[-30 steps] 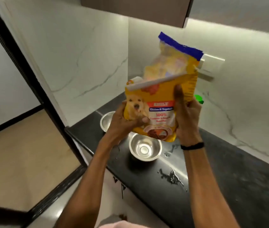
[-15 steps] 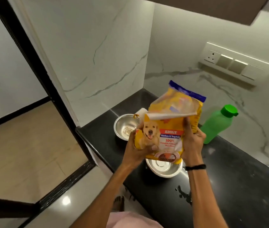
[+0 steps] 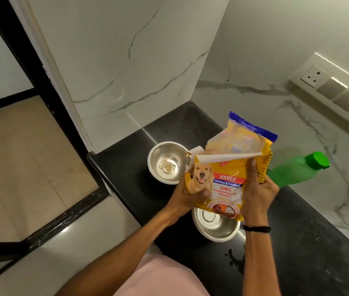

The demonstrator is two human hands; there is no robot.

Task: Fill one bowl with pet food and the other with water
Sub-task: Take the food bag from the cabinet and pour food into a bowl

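flanking food bag — left grip, right grip

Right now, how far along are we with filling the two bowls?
Done: nothing filled. The far bowl shows only a pale smudge at its bottom; the near bowl looks empty where visible. In hand: both the left hand and right hand grip the pet food bag above the bowls; no food is falling. Left: pour food, then water from the green bottle, cap on.

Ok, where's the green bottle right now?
In the head view the green bottle sits on the black counter at the right, by the marble back wall, just behind the pet food bag held in the right hand.
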